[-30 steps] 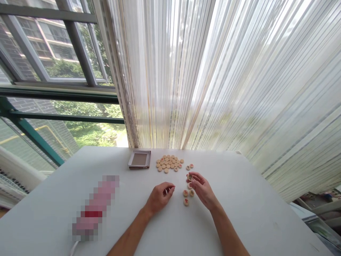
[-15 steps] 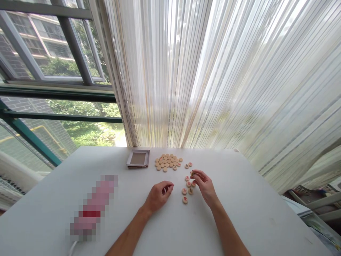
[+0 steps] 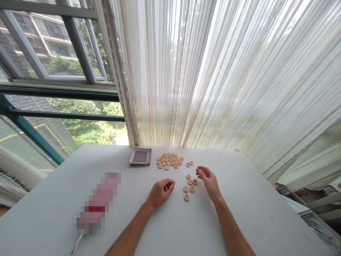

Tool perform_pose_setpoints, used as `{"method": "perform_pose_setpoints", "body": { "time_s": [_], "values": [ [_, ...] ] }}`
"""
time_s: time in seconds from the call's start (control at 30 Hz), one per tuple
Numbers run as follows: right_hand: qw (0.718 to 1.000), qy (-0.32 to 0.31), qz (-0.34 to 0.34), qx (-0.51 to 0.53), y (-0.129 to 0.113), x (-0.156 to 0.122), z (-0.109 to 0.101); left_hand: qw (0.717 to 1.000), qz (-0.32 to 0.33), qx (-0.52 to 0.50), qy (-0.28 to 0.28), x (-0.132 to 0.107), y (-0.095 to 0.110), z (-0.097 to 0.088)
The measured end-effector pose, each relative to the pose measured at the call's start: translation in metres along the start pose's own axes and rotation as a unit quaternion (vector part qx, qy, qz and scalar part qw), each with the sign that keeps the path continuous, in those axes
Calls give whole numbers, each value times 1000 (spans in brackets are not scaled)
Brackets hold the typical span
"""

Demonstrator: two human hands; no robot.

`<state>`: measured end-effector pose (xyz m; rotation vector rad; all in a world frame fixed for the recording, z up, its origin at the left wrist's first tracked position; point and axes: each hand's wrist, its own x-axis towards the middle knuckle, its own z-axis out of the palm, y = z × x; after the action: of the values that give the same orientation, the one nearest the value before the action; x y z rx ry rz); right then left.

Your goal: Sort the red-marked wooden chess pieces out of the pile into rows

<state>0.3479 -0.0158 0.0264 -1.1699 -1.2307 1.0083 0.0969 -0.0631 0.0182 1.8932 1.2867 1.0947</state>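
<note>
"What are we holding in our right hand [image 3: 209, 181]?"

"A small round piece [image 3: 197, 170], grasped at the tips of the thumb and fingers. It sits just to the right of the marked pair [image 3: 188, 164], one red and one dark, and slightly nearer to us. Its marking is too small for us to read from here."

"And our left hand [image 3: 161, 192]?"

"Over the counter [image 3: 239, 220], left of the six loose pieces [image 3: 190, 182] and apart from them. Its fingers are slack, released in a loose curl with a gap inside."

"How do those six lie?"

"Flat, marked side up, between our two hands. Five show red marks and one a dark mark. They run in an uneven column toward us, with a single piece nearest our side."

"What do we see farther back?"

"The big cluster [image 3: 168, 163], packed close together, mostly plain side up, with a few red or dark marks showing. Left of it, well apart from our hands, a shallow box [image 3: 131, 157] with a pale rim and brown inside lies near the far edge."

"And at our far left?"

"A pink object [image 3: 99, 199] blurred into squares, with a white cord [image 3: 77, 244] trailing toward us."
</note>
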Motion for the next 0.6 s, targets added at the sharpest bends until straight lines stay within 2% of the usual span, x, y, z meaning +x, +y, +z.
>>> {"method": "perform_pose_setpoints", "body": {
  "time_s": [0.1, 0.2, 0.33, 0.43, 0.6],
  "values": [
    [997, -9, -17, -76, -3, 17, -9, 1000, 5, -5, -2, -1, 0, 0],
    [991, -33, -21, -126, -10, 42, -9, 1000, 6, -8, -6, -1, 0, 0],
    [973, -72, -27, -220, -15, 79, 6, 1000, 1, -6, -6, -1, 0, -1],
    [953, -99, -21, -287, -9, 102, 22, 1000, -1, -7, -4, -1, -1, -1],
    [916, -129, -15, -378, 7, 121, 37, 1000, -5, -8, -4, -2, -4, 0]
  ]
}}
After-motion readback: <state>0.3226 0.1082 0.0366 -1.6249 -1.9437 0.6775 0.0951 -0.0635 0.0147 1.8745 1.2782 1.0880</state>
